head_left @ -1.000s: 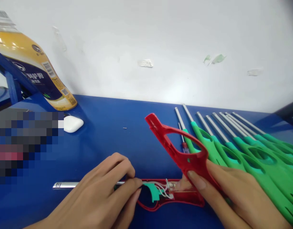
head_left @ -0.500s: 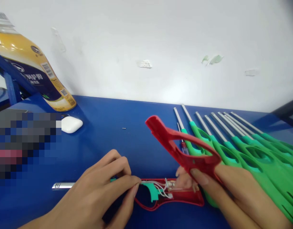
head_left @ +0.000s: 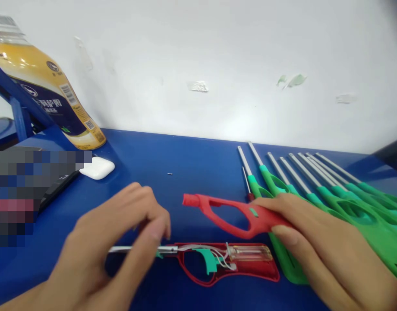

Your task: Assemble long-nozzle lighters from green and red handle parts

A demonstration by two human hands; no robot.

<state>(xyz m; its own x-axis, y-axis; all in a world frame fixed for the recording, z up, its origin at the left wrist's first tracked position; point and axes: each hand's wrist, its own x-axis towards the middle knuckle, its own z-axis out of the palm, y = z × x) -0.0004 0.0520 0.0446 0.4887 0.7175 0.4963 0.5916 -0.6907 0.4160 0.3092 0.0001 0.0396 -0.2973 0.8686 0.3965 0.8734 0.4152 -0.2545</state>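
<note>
The lower half of a red lighter casing (head_left: 259,273) lies on the blue table with its inside facing up. In it sit a clear fuel tank (head_left: 250,253), a green trigger (head_left: 209,260), white wires and a metal barrel (head_left: 168,249) that points left. Over that barrel hovers my left hand (head_left: 121,233), thumb apart from curled fingers, holding nothing. My right hand (head_left: 315,242) grips the other red casing half (head_left: 224,216) by its handle end, outer side up, just above and behind the opened lighter.
Several green lighters (head_left: 347,216) lie in a row on the right, a screwdriver (head_left: 247,183) beside them. A small screw (head_left: 169,174) rests mid-table. At left are a drink bottle (head_left: 52,95), a white case (head_left: 98,168) and a blurred dark object. A white wall (head_left: 172,52) rises behind.
My left hand has let go of the barrel and lifted to the left. My right hand has turned the red casing half over and lowered it towards the opened lighter, uncovering the fuel tank.
</note>
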